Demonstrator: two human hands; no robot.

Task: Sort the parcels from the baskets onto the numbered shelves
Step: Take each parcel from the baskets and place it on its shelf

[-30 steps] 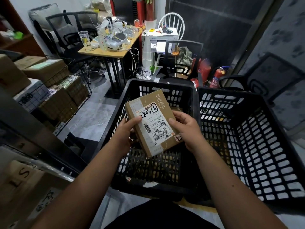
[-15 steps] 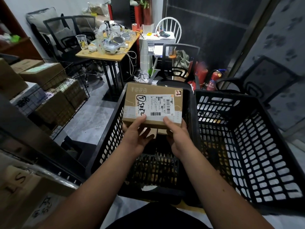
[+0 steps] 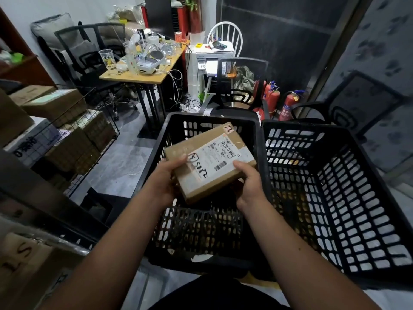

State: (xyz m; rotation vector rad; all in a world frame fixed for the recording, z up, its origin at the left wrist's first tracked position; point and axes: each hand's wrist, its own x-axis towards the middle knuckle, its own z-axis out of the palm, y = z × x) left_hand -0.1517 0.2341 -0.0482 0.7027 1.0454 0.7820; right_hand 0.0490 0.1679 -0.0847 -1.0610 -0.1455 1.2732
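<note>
I saw the cardboard parcel (image 3: 210, 162) held up over the left black basket (image 3: 156, 153), tilted so its labelled face looked toward the camera. The left hand (image 3: 166, 180) had its grip clamped on the parcel's near left corner, thumb lying on top beside the circled handwritten mark, the fingers curled underneath out of my sight. The right hand (image 3: 249, 182) gripped the near right edge, thumb pressed on the white shipping label (image 3: 220, 156), fingers wrapped below. So the parcel sat between the two hands, its far end jutting past both toward the basket's back wall. A second black basket (image 3: 348, 198) stood touching the first on its right side. The bottom of the left basket looked dark and blurred; I could not tell for certain what lay there. To the left, stacked cardboard boxes (image 3: 55, 104) sat in a wire cage (image 3: 96, 139). Farther back stood a cluttered wooden surface (image 3: 138, 76), and red fire extinguishers (image 3: 288, 106) stood behind the baskets.
</note>
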